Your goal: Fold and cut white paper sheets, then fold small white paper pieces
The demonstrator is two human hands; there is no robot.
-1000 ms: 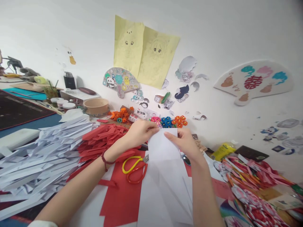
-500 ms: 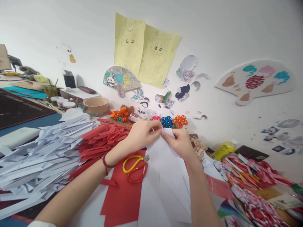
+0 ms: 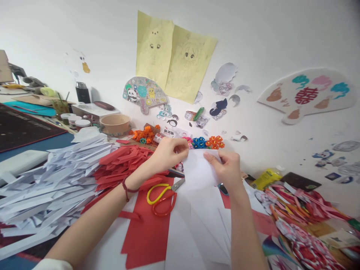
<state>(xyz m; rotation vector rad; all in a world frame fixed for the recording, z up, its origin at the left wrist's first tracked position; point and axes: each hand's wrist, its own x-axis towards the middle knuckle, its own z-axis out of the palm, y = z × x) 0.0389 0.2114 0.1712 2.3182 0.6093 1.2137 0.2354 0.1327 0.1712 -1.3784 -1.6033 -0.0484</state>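
Note:
A small white sheet of paper [image 3: 198, 170] is held up in front of me by its top edge. My left hand [image 3: 171, 153] pinches its upper left corner between thumb and fingers. At the upper right, my right hand [image 3: 230, 168] grips it, thumb on the near face and fingers behind. Below the raised sheet, more white paper [image 3: 199, 232] lies flat over red paper [image 3: 147, 232]. Scissors [image 3: 161, 200] with one yellow and one red handle loop rest to the left, their blade tips reaching the sheet's edge.
Folded white paper strips [image 3: 53, 180] are heaped on the left, beside a pile of red strips [image 3: 120, 163]. Colourful flowers [image 3: 199, 142] and a tan bowl [image 3: 114, 123] stand near the wall. Red and pink woven pieces [image 3: 303, 228] and a yellow bottle [image 3: 266, 179] are on the right.
My hands have moved apart, the right one rightward. The raised paper now spreads wider between them, and more of the scissor blades shows.

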